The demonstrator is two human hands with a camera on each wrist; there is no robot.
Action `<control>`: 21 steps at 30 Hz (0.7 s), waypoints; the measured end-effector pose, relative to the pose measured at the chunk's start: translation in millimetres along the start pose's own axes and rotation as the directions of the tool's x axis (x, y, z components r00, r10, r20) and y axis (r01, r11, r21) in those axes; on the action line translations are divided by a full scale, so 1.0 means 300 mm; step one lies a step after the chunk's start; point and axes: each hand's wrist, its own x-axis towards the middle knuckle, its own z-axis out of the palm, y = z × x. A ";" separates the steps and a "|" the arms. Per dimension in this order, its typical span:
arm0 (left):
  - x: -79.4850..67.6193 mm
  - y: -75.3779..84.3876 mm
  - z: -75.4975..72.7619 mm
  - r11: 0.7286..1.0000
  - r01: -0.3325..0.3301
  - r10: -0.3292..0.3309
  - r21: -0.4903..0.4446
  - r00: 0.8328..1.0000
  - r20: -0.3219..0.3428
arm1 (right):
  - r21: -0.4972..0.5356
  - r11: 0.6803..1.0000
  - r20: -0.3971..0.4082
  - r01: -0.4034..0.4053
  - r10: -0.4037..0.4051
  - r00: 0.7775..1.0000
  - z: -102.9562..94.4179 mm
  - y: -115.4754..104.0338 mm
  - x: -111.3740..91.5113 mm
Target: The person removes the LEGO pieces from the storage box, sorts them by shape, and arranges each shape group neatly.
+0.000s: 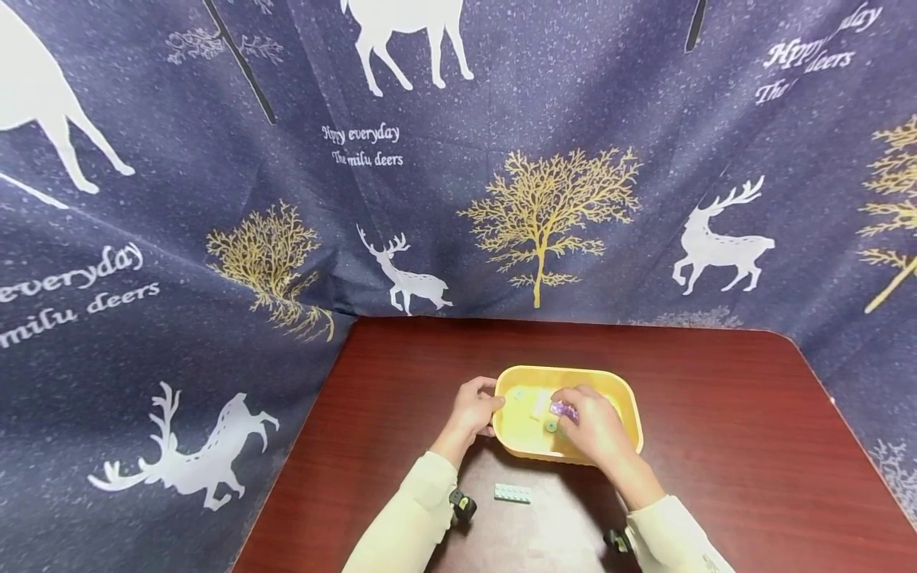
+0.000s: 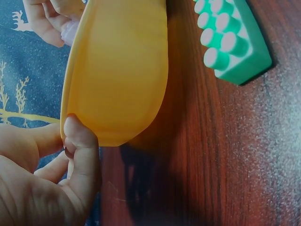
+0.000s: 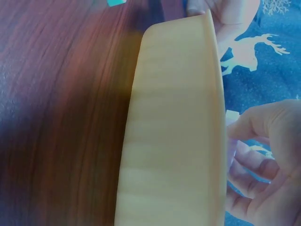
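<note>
A yellow plastic bin stands on the table. My left hand pinches its left rim, with the thumb on the outer wall in the left wrist view. Over the inside of the bin, my right hand holds a purple building brick between thumb and fingers. The right wrist view shows that brick just past the rim, mostly hidden by the bin wall and fingers. Inside lie a whitish piece, a small green round piece and a pale green piece.
A mint-green studded brick lies on the reddish-brown wooden table, in front of the bin and between the forearms. Behind the table hangs a dark blue cloth printed with deer and trees.
</note>
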 end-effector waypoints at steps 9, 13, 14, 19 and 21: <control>-0.002 -0.005 0.004 1.000 -0.014 0.014 -0.004 1.000 0.000 | 0.013 0.999 -0.017 0.038 -0.038 0.999 -0.004 -0.005 -0.033; -0.005 0.000 0.004 1.000 -0.015 0.015 -0.019 1.000 0.004 | 0.022 0.999 -0.020 0.042 -0.041 0.999 -0.012 -0.011 -0.045; -0.005 0.001 0.003 1.000 -0.015 0.015 -0.024 1.000 0.003 | 0.025 0.999 -0.019 0.040 -0.039 0.999 -0.014 -0.013 -0.047; -0.001 0.000 0.003 1.000 -0.015 0.015 -0.021 1.000 -0.001 | 0.025 0.999 -0.021 0.043 -0.042 0.999 -0.024 -0.026 -0.060; 0.002 0.000 0.003 1.000 -0.013 0.013 -0.014 1.000 -0.001 | 0.022 0.999 -0.026 0.047 -0.047 0.999 -0.026 -0.032 -0.064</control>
